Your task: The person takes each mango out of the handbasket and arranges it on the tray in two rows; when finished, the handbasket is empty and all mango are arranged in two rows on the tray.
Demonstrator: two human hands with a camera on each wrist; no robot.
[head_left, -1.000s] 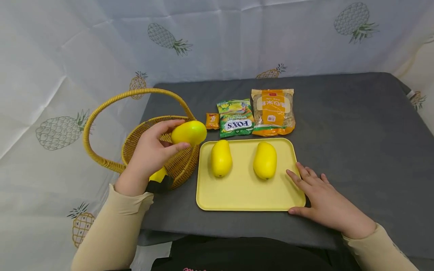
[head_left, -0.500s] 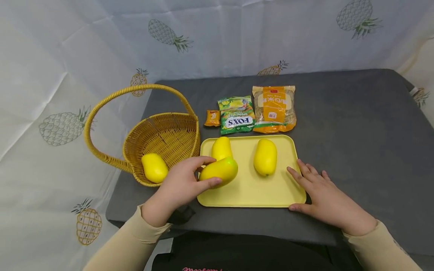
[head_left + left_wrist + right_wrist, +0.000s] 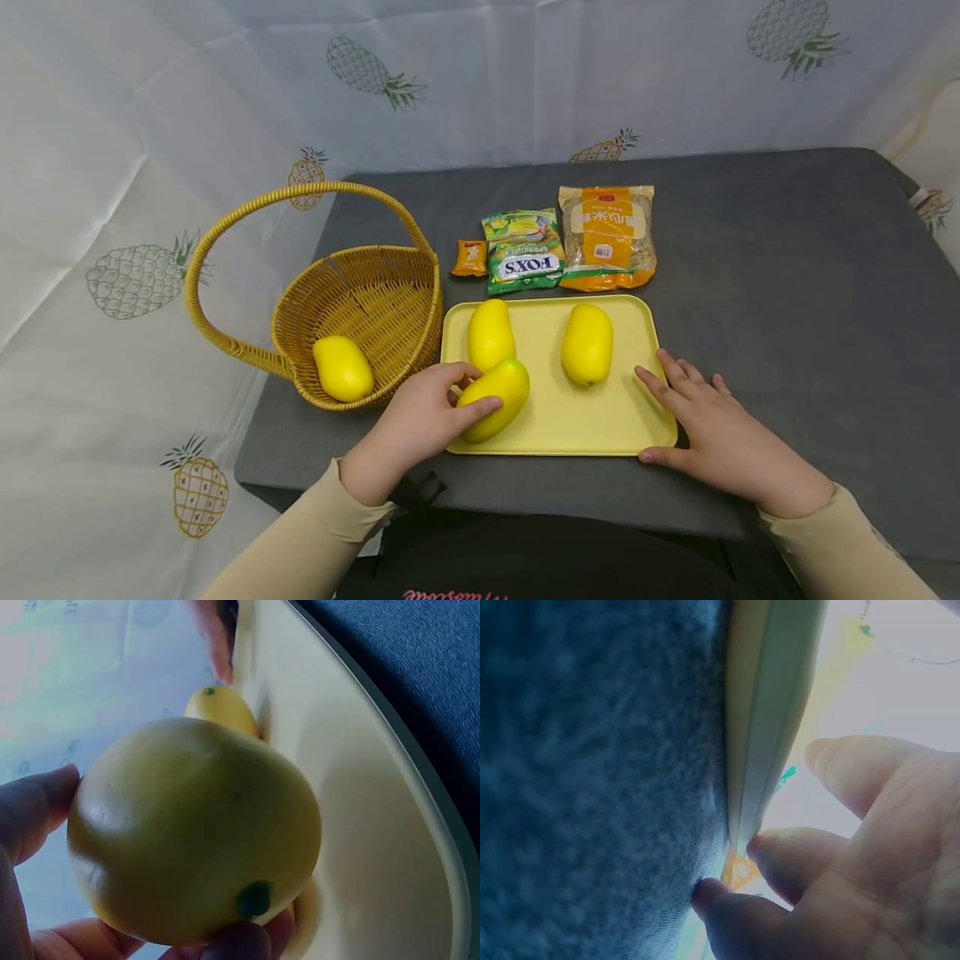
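Note:
In the head view my left hand (image 3: 420,421) grips a yellow-green mango (image 3: 497,402) over the front left of the yellow tray (image 3: 555,433). The left wrist view shows that mango (image 3: 195,832) large between thumb and fingers. Just behind it a second mango (image 3: 491,333) lies on the tray, and a third (image 3: 587,344) lies right of the middle. My right hand (image 3: 723,433) has its fingers spread at the tray's right edge; in the right wrist view its fingertips are by the tray rim (image 3: 769,712). Another mango (image 3: 342,368) sits inside the wicker basket (image 3: 390,308).
The basket stands left of the tray, its tall handle (image 3: 300,193) arching up. Behind the tray lie a small orange packet (image 3: 470,258), a green FOX'S bag (image 3: 525,252) and a larger orange-and-clear bag (image 3: 607,237). The dark grey tablecloth (image 3: 787,292) extends to the right.
My left hand has carried the mango from above the basket rightward to the tray's front left, lowering and turning it slightly. The mango in the basket is now uncovered. My right hand has barely moved.

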